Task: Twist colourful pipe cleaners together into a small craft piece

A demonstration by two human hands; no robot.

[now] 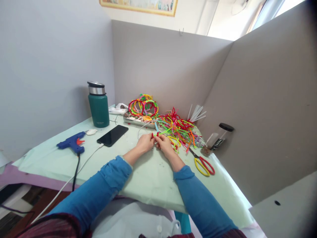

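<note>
Tablecloth (pixel 153 180), hands (pixel 145 142) close together

The left hand (pixel 145 142) and right hand (pixel 163 144) are pinching a green pipe cleaner (pixel 155 135) above the table (pixel 153 180).
Tangled pipe cleaners (pixel 177 127) are lying on the far right, scissors (pixel 195 155) resting nearer; fuzzy rings (pixel 143 109) are standing at the far metal tray (pixel 138 123), while a teal bottle (pixel 99 110), black smartphone (pixel 112 135) and blue glue gun (pixel 72 142) are sitting on the left.
</note>
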